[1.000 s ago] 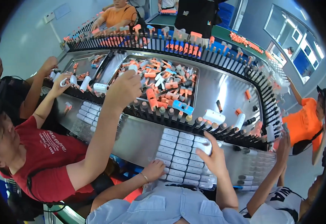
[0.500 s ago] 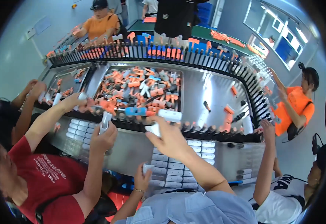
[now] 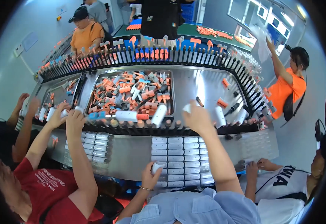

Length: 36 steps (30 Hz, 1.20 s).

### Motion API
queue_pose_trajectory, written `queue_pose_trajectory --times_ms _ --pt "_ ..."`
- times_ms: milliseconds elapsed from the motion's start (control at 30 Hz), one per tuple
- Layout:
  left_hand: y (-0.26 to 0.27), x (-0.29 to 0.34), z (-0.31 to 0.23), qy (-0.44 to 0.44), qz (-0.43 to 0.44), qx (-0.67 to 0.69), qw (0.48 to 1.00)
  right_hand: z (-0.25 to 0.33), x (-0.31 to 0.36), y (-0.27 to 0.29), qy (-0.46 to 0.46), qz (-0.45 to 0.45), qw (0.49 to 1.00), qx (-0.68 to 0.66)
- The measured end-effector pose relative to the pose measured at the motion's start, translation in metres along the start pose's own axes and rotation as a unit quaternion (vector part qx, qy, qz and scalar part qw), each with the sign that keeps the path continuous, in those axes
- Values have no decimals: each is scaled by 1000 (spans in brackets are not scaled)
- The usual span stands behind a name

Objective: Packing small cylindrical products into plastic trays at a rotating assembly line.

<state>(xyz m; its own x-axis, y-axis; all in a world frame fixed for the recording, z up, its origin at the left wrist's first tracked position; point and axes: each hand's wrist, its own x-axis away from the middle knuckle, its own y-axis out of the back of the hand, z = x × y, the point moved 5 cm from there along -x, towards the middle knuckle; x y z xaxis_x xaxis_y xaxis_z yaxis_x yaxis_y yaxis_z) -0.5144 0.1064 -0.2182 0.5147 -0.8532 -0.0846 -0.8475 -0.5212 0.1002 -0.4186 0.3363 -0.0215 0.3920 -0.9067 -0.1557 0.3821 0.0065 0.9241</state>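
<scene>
My left hand [image 3: 149, 177], low in front of my body, is closed around a white rounded plastic shell [image 3: 158, 167]. My right hand [image 3: 199, 118] reaches out over the row of black pegs along the near edge of the line. A white plastic piece [image 3: 187, 108] shows at its fingers, which are closed; most of it is hidden. Left of this hand, a tilted white shell [image 3: 159, 115] and a lying white shell [image 3: 126, 115] sit at the pegs. Below, rows of white shells [image 3: 176, 152] lie on the metal table [image 3: 133, 149] between my arms.
A metal tray [image 3: 172, 91] of mixed orange, grey and blue parts lies beyond the pegs. Black pegs [image 3: 178, 56] with coloured heads ring the worktop. Co-workers' hands work close on my left [image 3: 74, 120] and on my right [image 3: 250, 170].
My right hand has moved right and farther away. The blue part and white shell at the pegs have shifted left, and a tilted white shell now shows beside them. My left hand keeps its shell.
</scene>
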Motion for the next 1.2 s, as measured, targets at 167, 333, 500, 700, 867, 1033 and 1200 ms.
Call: queue_pose_trajectory --times_ms 167,333,500,700,867,1033,1200 --pt "-21 -2 23 -21 51 -47 997 30 -9 -34 103 34 994 -15" --pt "-43 -6 40 -2 118 -277 953 27 60 -19 315 -218 914 -130" --pt "-30 -19 16 23 76 -144 986 -103 102 -72 143 -12 984 -102" --pt "-80 -72 -151 -181 162 -18 970 -209 89 -125 97 -8 992 84" --pt "-138 -131 -216 -467 239 -280 804 -208 74 -124 64 40 995 69" --pt "-173 -159 -212 -497 355 -217 761 -216 72 -127 98 92 979 154" --pt "-166 -173 -203 -409 351 -279 795 -217 79 -108 146 54 983 101"
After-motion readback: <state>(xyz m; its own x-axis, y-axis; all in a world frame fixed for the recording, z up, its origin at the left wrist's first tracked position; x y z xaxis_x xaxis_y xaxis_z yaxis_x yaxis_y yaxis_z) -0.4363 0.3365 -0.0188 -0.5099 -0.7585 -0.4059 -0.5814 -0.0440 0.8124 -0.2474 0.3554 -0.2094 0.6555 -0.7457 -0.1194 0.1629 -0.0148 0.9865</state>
